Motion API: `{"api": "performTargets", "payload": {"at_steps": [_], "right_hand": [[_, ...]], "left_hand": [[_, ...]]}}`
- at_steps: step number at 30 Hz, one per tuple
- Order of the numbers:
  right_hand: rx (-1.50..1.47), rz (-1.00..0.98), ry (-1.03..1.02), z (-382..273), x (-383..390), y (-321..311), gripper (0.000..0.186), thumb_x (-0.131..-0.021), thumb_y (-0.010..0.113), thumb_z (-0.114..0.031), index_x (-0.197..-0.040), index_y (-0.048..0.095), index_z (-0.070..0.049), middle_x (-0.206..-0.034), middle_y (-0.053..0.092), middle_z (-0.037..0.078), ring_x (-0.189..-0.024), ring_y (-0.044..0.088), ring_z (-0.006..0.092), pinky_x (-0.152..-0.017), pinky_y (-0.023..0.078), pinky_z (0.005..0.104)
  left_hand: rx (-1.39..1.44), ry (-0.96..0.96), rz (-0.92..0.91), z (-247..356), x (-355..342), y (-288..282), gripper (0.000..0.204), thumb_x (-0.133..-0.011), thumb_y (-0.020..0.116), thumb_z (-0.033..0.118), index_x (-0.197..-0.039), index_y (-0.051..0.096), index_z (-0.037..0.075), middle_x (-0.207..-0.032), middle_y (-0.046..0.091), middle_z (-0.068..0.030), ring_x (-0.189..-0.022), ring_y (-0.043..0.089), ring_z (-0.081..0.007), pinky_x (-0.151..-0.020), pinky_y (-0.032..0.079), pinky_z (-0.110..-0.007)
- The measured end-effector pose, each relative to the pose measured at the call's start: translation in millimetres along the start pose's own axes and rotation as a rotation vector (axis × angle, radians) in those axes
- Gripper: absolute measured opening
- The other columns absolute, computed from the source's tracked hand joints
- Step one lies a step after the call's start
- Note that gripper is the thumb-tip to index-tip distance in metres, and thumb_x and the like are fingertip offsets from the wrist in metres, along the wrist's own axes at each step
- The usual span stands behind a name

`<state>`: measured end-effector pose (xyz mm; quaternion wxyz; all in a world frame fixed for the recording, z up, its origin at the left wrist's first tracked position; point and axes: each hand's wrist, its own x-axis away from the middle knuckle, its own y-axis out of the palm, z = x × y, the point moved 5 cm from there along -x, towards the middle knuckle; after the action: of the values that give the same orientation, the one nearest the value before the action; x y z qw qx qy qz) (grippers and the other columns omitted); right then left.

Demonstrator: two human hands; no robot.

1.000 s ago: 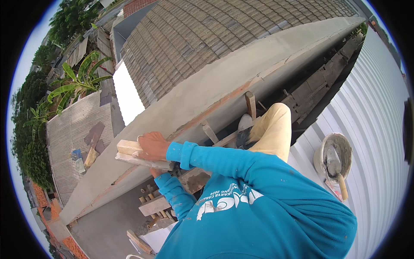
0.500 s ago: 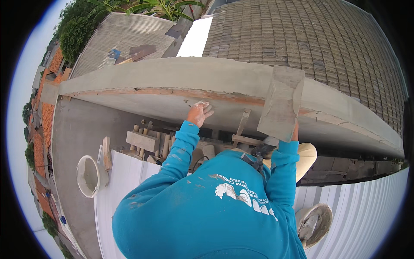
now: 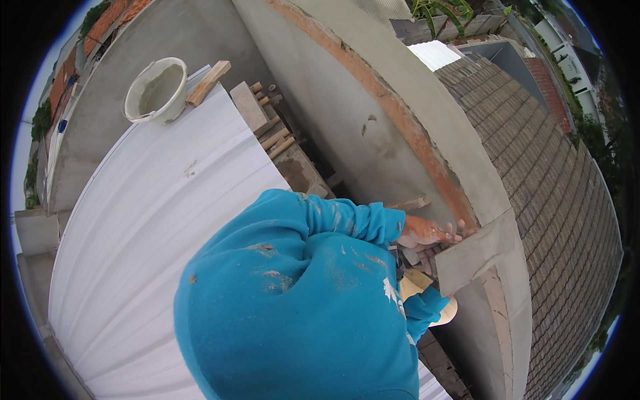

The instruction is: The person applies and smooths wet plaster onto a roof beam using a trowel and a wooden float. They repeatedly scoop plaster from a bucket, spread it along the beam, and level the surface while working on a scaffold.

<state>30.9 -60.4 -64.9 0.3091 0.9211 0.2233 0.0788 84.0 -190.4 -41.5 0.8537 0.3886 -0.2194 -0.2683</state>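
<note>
A flat, grey, mortar-coated board (image 3: 479,252) lies across the top of the plastered wall (image 3: 460,140), its near end jutting over my side. Under that near end is my right hand (image 3: 451,295), mostly hidden by the board and sleeve; it appears to grip the board's edge. My left hand (image 3: 430,233), smeared with pale mortar, reaches to the wall beside the board's left edge. Its fingers are stretched out and hold nothing I can see. Along the wall's upper inner edge runs a reddish-orange unplastered strip (image 3: 393,100).
A whitish bucket (image 3: 158,93) stands at the upper left by a short wooden block (image 3: 209,83). White corrugated roofing (image 3: 153,207) spreads on my left. Bamboo poles (image 3: 272,138) and timber sit in the gap beside the wall. Beyond it slopes a tiled roof (image 3: 553,200).
My view has swung toward the right. My left hand has moved from the wall's inner face over to the board. The board still rests across the wall top above my right hand.
</note>
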Motion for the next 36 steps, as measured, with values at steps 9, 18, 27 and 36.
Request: {"api": "performTargets", "payload": {"at_steps": [9, 18, 27, 36], "right_hand": [[0.049, -0.059, 0.053, -5, -36, 86, 0.067, -0.099, 0.041, -0.049, -0.144, 0.035, 0.001, -0.144, 0.043, 0.017, -0.132, 0.042, 0.0352, -0.113, 0.033, 0.0463], [0.206, 0.248, 0.16, -14, 29, -9, 0.072, -0.099, 0.044, -0.05, -0.142, 0.034, 0.007, -0.139, 0.045, 0.024, -0.125, 0.05, 0.0317, -0.107, 0.039, 0.0443], [0.223, 0.536, 0.053, -59, 97, -85, 0.075, -0.098, 0.05, -0.047, -0.146, 0.028, 0.006, -0.142, 0.041, 0.026, -0.128, 0.046, 0.0342, -0.11, 0.036, 0.0448], [0.247, 0.597, 0.06, -58, 112, -93, 0.074, -0.097, 0.051, -0.044, -0.146, 0.028, 0.006, -0.144, 0.039, 0.027, -0.13, 0.044, 0.0352, -0.111, 0.035, 0.0446]], "left_hand": [[0.076, 0.347, 0.017, 20, 6, -9, 0.054, -0.096, 0.058, 0.038, -0.14, 0.043, 0.009, -0.14, 0.048, -0.0077, -0.126, 0.048, -0.0207, -0.104, 0.041, -0.039], [-0.397, 0.581, 0.611, 176, 132, -122, 0.058, -0.098, 0.054, 0.045, -0.139, 0.046, 0.005, -0.124, 0.058, -0.0056, -0.112, 0.053, -0.0122, -0.097, 0.042, -0.028], [-1.51, 0.331, 1.755, 354, 277, -277, 0.062, -0.088, 0.06, 0.059, -0.105, 0.066, 0.0, -0.086, 0.069, -0.0192, -0.081, 0.067, -0.0293, -0.074, 0.052, -0.04], [-1.751, -0.132, 1.886, 371, 254, -340, 0.076, -0.086, 0.051, 0.069, -0.117, 0.064, 0.001, -0.11, 0.066, -0.024, -0.104, 0.063, -0.038, -0.089, 0.05, -0.045]]}}
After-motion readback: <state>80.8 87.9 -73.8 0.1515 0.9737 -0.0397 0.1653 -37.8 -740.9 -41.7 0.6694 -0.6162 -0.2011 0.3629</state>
